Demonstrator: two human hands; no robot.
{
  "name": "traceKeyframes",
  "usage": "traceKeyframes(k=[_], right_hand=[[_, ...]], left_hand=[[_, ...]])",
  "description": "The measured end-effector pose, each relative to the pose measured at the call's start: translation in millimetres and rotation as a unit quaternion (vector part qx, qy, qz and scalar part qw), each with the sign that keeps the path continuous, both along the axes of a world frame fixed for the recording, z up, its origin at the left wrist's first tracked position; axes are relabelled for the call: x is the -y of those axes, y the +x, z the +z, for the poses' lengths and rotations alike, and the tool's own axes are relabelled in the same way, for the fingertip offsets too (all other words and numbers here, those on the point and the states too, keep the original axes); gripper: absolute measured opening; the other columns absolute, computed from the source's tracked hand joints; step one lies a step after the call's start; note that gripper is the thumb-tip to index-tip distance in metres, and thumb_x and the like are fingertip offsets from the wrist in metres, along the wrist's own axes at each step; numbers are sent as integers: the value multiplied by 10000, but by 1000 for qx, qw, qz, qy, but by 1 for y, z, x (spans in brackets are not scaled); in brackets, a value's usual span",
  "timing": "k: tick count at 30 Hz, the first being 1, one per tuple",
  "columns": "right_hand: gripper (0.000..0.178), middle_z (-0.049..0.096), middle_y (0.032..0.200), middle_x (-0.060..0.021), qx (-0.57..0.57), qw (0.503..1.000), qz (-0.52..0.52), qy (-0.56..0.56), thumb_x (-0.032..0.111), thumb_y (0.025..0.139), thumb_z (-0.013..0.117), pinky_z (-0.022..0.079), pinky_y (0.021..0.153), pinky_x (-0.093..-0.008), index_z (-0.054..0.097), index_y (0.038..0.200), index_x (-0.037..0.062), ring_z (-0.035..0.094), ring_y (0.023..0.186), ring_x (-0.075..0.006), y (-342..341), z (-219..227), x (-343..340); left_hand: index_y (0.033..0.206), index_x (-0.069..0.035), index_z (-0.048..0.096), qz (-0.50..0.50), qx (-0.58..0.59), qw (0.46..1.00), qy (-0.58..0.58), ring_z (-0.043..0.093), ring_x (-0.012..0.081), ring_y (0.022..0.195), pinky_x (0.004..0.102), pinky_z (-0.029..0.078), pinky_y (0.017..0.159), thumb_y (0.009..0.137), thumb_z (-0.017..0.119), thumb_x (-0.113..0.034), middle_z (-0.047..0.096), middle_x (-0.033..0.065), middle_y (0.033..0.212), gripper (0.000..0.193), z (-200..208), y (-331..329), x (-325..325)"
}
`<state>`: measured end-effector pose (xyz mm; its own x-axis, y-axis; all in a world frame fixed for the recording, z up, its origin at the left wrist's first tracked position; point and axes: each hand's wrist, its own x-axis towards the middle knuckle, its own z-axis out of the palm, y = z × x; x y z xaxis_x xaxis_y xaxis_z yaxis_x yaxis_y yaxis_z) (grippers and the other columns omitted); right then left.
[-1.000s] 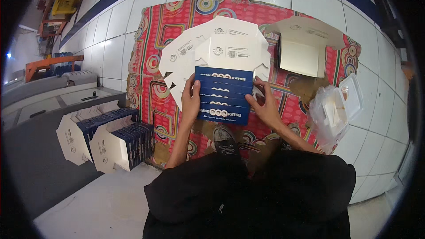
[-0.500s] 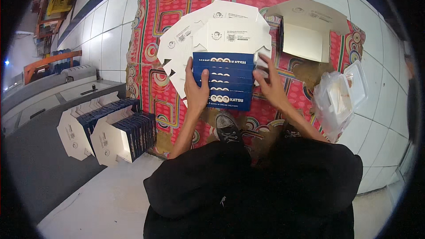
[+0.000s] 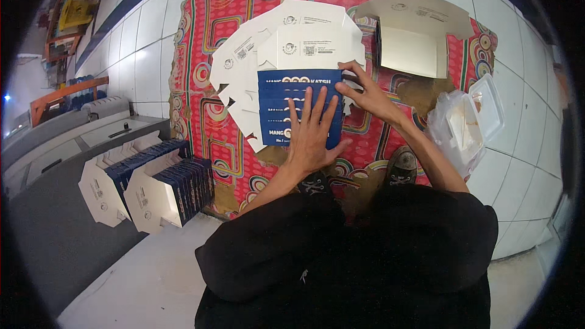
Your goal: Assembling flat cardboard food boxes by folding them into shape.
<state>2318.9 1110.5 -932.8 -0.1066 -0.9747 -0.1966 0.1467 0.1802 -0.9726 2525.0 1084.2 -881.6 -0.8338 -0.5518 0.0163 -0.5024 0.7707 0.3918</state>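
Left hand point(image 3: 311, 145) lies splayed flat on blue card cartons point(image 3: 273, 102), between side edges of the patterned mat point(image 3: 230, 19); right hand point(image 3: 373, 100) (bent-fingered) pinches their far right corner.

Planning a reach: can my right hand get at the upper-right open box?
Probably yes: only red mat shows between your right hand and the open box, though that hand is at the blue cartons.

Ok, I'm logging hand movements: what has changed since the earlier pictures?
The left hand let go of the left edge of the blue boxes and moved right, lying across their fronts with fingers spread. The right hand moved up toward their top right corner. The open box and white container stayed put.
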Motion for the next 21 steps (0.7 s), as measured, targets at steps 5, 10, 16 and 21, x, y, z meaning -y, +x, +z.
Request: traceKeyframes(k=[5,10,16,21], right_hand=[[419,587,1254,-142,-7,1000,-10,21,361,983,656,484,960,-366,468,1239,88,564,1171,-213,-2,-8,0],[473,583,1312,-162,-229,968,19,-105,295,912,733,435,1045,-388,534,1286,87,568,1221,-307,-15,4,4],[584,648,1191,-154,-195,965,132,-113,178,750,849,440,1036,-385,606,1266,56,592,1170,-322,-16,6,17],[516,683,1130,-176,-191,968,147,-75,121,736,858,484,936,-369,648,1191,0,644,1049,-273,8,10,25]], left_hand=[[1572,-60,248,-8,39,999,-11,112,410,1523,705,77,1153,854,674,-448,171,193,1643,921,-2,-4,-2],[1557,-72,303,-12,9,1000,23,177,389,1516,681,70,1172,783,677,-248,254,170,1625,878,4,3,5],[1314,-135,606,36,-46,998,14,374,353,1434,636,182,1175,748,664,-69,488,112,1477,573,20,23,25],[1148,-125,682,84,-125,988,-4,501,333,1308,581,277,1148,784,745,-118,605,86,1280,370,5,28,28]])
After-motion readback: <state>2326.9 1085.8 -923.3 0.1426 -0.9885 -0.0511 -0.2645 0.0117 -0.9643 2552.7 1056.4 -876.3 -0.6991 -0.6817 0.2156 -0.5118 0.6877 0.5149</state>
